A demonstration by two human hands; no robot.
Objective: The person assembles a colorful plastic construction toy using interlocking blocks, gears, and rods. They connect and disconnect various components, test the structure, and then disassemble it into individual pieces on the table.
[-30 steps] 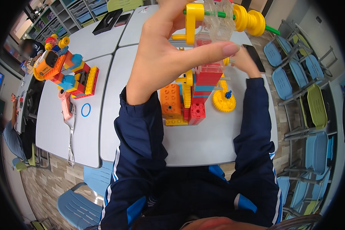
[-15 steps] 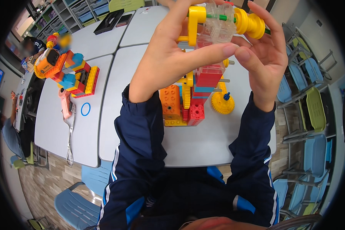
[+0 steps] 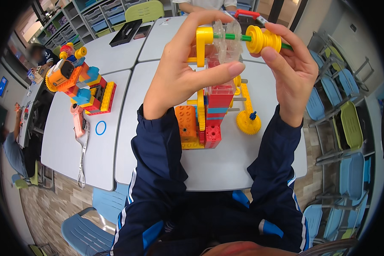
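A tall building-block model (image 3: pixel 216 112) stands on the table in front of me, stacked in red and blue with yellow gears and an orange block at its foot. My left hand (image 3: pixel 187 70) is wrapped round its top, thumb in front of the clear plastic pieces (image 3: pixel 229 47); its other fingertips are partly hidden. A green axle (image 3: pixel 246 38) runs sideways through those pieces from a yellow bracket (image 3: pixel 204 42). On the axle's right part sits a yellow pulley (image 3: pixel 260 39), pinched between thumb and fingers of my right hand (image 3: pixel 292 68).
A yellow arm with a gear (image 3: pixel 248 123) lies right of the model. At left are a second block model (image 3: pixel 87 89), a pink device with a strap (image 3: pixel 78 120) and a blue ring (image 3: pixel 100 127). A black tray (image 3: pixel 126 33) and a seated person (image 3: pixel 207 5) are at the back.
The pulley now sits slightly apart from the clear pieces, showing more green axle between them. My right fingers have closed in on the pulley. The view has shifted, bringing a person across the table into sight.
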